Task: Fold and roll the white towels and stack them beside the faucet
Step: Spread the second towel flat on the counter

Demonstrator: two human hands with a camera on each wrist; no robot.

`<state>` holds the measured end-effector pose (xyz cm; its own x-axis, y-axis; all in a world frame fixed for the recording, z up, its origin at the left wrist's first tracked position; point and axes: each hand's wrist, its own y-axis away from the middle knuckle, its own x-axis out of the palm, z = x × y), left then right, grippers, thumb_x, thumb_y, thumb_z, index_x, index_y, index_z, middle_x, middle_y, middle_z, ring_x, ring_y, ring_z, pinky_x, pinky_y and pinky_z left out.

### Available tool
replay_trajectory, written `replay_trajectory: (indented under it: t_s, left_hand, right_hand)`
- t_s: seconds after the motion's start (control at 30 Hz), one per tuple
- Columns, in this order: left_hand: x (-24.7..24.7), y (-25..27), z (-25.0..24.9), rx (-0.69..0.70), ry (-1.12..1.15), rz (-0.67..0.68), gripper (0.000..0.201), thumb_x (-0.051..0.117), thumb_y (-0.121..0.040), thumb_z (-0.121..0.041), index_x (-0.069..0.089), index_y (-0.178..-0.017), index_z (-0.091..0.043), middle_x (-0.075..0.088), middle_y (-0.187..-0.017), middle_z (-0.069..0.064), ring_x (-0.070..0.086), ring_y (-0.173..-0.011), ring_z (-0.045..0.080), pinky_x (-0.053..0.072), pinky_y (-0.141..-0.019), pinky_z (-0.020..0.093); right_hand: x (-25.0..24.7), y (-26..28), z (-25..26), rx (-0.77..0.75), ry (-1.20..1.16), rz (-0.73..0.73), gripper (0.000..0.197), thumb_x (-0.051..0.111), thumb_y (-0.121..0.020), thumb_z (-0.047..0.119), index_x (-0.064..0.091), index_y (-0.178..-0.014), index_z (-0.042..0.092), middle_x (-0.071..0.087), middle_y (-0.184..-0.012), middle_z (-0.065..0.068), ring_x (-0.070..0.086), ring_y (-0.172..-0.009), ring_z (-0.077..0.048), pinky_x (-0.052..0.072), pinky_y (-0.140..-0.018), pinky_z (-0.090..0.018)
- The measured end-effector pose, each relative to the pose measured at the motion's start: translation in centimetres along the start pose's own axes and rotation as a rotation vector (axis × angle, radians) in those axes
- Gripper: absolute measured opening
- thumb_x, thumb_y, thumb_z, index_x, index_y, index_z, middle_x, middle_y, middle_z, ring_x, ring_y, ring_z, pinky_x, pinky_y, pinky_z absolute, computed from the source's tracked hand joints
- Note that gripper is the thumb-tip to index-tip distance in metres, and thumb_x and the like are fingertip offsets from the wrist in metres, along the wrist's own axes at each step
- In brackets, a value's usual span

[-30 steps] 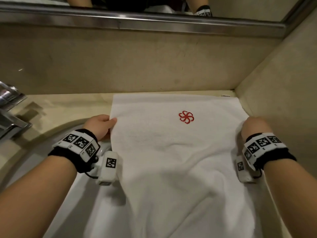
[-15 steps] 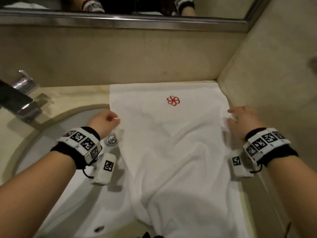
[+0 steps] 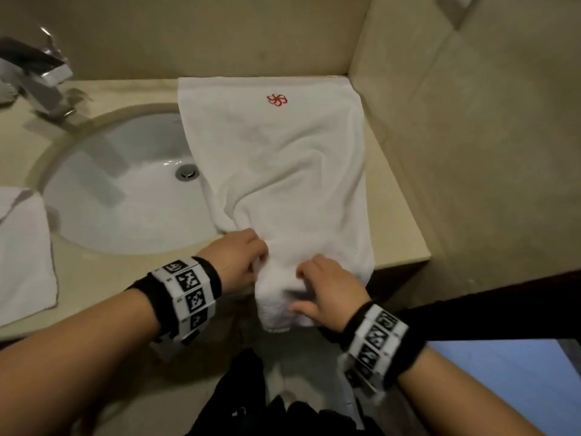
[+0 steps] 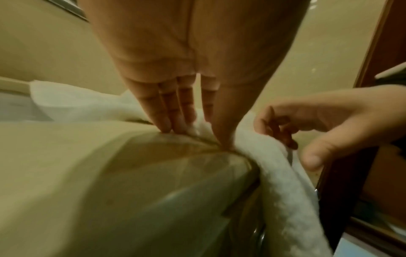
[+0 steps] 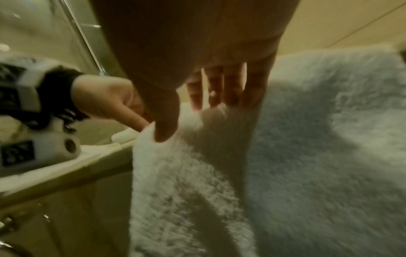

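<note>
A white towel (image 3: 283,158) with a red emblem (image 3: 277,100) lies flat on the counter to the right of the sink, its near end hanging over the front edge. My left hand (image 3: 259,262) pinches the towel's bunched left edge at the counter's lip, fingers (image 4: 167,121) and thumb pressed down with terry between them. My right hand (image 3: 297,291) curls over the hanging part (image 5: 219,173), fingers on top and thumb (image 5: 164,133) against the cloth. The chrome faucet (image 3: 34,73) stands at the far left. A second white towel (image 3: 22,256) lies left of the basin.
The white basin (image 3: 119,196) with its drain (image 3: 187,171) takes up the counter's middle. A beige wall (image 3: 471,152) closes the right side, right beside the towel. The front edge of the counter (image 3: 402,262) drops to a dark cabinet. Bare counter shows behind the basin near the faucet.
Both hands have come back from the towel's side edges to its near end at the counter's lip. The view has pulled back, bringing the basin and the second towel into sight.
</note>
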<state>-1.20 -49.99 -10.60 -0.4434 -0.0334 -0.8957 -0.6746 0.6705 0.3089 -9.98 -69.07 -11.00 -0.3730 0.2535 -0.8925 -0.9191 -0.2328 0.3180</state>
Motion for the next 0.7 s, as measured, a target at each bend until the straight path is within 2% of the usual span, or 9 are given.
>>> replay_trajectory:
  t_s: [0.1,0.23,0.33,0.4,0.47,0.5,0.57,0.63,0.7]
  left_hand:
    - [1.0,0.2,-0.5,-0.052,0.018,-0.112,0.049,0.063,-0.073,-0.018,0.053,-0.120,-0.007,0.048,-0.115,0.019,0.052,-0.099,0.036,0.045,-0.084,0.040]
    - [1.6,0.2,-0.9,-0.119,0.093,-0.206,0.047,0.067,-0.076,-0.025,0.051,-0.116,-0.005,0.047,-0.115,0.015,0.050,-0.101,0.033,0.041,-0.086,0.035]
    - [0.3,-0.5,-0.8,-0.216,0.256,-0.304,0.036,0.064,-0.081,-0.034,0.049,-0.103,-0.009,0.043,-0.104,0.005,0.046,-0.091,0.023,0.037,-0.078,0.030]
    - [-1.0,-1.5,-0.7,-0.204,0.299,-0.337,0.024,0.061,-0.084,-0.031,0.050,-0.094,-0.011,0.046,-0.099,0.005,0.047,-0.088,0.021,0.036,-0.075,0.028]
    - [-1.8,-3.1,-0.8,-0.114,0.232,-0.262,0.024,0.061,-0.084,-0.026,0.055,-0.101,-0.010,0.052,-0.106,0.010,0.051,-0.099,0.025,0.038,-0.082,0.029]
    - [-2.0,-4.0,-0.9,-0.067,0.186,-0.204,0.031,0.061,-0.083,-0.025,0.055,-0.109,-0.009,0.053,-0.112,0.011,0.051,-0.105,0.026,0.038,-0.088,0.030]
    - [-2.0,-5.4,-1.1,-0.024,0.109,-0.109,0.046,0.064,-0.080,-0.028,0.051,-0.121,-0.010,0.050,-0.121,0.012,0.049,-0.112,0.027,0.037,-0.096,0.031]
    - [-1.8,-6.6,-1.1,-0.030,0.038,-0.085,0.059,0.068,-0.074,-0.042,0.048,-0.122,-0.012,0.048,-0.123,0.010,0.047,-0.112,0.027,0.039,-0.097,0.035]
    - [-1.6,-7.5,-1.0,-0.045,-0.045,-0.090,0.072,0.066,-0.068,-0.057,0.046,-0.123,-0.015,0.047,-0.121,0.009,0.047,-0.110,0.028,0.041,-0.093,0.038]
  right_hand:
    - [1.1,-1.2,0.4,0.025,0.091,-0.114,0.027,0.054,-0.084,0.027,0.050,-0.106,0.013,0.049,-0.110,-0.009,0.048,-0.101,-0.027,0.037,-0.078,-0.038]
    - [-0.5,-1.6,-1.8,0.016,-0.231,-0.100,0.017,0.055,-0.088,0.023,0.059,-0.092,0.007,0.057,-0.098,-0.014,0.052,-0.094,-0.028,0.036,-0.081,-0.033]
    - [-3.7,-2.2,-4.2,0.198,-0.429,-0.314,0.012,0.059,-0.086,0.021,0.059,-0.081,0.009,0.062,-0.086,-0.012,0.052,-0.077,-0.023,0.029,-0.064,-0.025]
    - [-5.9,-3.1,-6.3,0.398,-0.427,-0.420,0.011,0.058,-0.086,0.022,0.055,-0.079,0.014,0.063,-0.088,-0.009,0.050,-0.074,-0.019,0.032,-0.065,-0.022]
    - [-7.5,-3.7,-7.7,0.547,-0.372,-0.407,0.007,0.055,-0.088,0.019,0.054,-0.084,0.014,0.063,-0.099,-0.012,0.052,-0.079,-0.022,0.034,-0.069,-0.025]
    - [-7.8,-3.7,-7.8,0.558,-0.348,-0.394,0.006,0.053,-0.088,0.019,0.054,-0.086,0.014,0.063,-0.101,-0.012,0.053,-0.082,-0.023,0.035,-0.069,-0.025]
    - [-7.3,-3.2,-6.4,0.403,-0.356,-0.383,0.011,0.054,-0.086,0.027,0.054,-0.089,0.016,0.064,-0.094,-0.007,0.055,-0.079,-0.021,0.035,-0.068,-0.025]
    - [-6.2,-2.5,-4.1,0.215,-0.366,-0.328,0.033,0.058,-0.077,0.047,0.051,-0.098,0.024,0.059,-0.091,0.003,0.053,-0.074,-0.012,0.038,-0.065,-0.026]
    - [-4.8,-2.5,-2.8,0.173,-0.238,-0.222,0.063,0.063,-0.066,0.060,0.043,-0.116,0.027,0.051,-0.106,0.005,0.051,-0.089,-0.011,0.044,-0.075,-0.028]
